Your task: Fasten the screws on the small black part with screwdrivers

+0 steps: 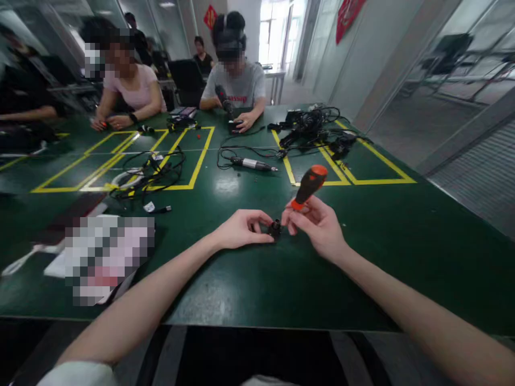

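we record a dark green table (382,225) with a glossy top, its far half marked into boxes with yellow tape (203,158). at the far right lies a heap of black cables (309,128); at the left, a looser tangle of cords (177,171); between them, a black-and-silver pen-shaped tool (251,163). beyond, we note a bright window (273,32), a pale wall (325,64) and, at the right, a dark chair (448,51). a co-worker in grey (237,83) and a co-worker in pink (132,88) sit across the table.

near the middle, the left hand (243,228) is narrowed, thumb and finger on a small black part (276,229) at the tabletop. just to its right, the right hand (316,225) holds a red-and-black screwdriver (311,185), handle up and tilted right.

the fingers hide the screwdriver's shaft, so we cannot tell whether its tip meets the part. the part is too small and dark for detail. the items at the near left (108,260) are pixelated, and a person at the far left is cut off by the frame.
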Available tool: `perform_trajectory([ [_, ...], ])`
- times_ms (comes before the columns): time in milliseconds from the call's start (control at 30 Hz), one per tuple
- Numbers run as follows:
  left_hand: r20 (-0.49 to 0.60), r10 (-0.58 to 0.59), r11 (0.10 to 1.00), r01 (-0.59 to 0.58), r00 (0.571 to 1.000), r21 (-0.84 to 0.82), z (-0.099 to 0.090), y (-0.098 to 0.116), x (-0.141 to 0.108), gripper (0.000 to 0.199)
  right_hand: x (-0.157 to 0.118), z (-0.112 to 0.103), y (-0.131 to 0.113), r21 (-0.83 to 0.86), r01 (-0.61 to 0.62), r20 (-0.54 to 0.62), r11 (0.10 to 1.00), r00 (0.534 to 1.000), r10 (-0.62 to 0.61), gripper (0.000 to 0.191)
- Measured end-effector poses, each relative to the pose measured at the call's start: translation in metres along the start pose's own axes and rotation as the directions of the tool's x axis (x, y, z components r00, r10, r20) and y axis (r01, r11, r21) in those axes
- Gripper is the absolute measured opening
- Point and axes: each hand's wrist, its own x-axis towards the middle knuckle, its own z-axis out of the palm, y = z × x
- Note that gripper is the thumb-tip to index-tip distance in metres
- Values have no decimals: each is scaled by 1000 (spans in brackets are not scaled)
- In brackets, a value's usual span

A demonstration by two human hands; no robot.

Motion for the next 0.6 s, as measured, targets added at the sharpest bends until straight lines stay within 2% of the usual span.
perform_trajectory([
  [233, 9, 5, 999, -5, 1000, -32, -1, 0, 0, 43, 0, -2, -2, -120, -31, -21, 992, 999, 28, 39],
  [600, -1, 4, 999, -4, 1000, -34, 0, 1, 0, 41, -2, -3, -3, -77, -39, 2, 996, 999, 39, 37],
])
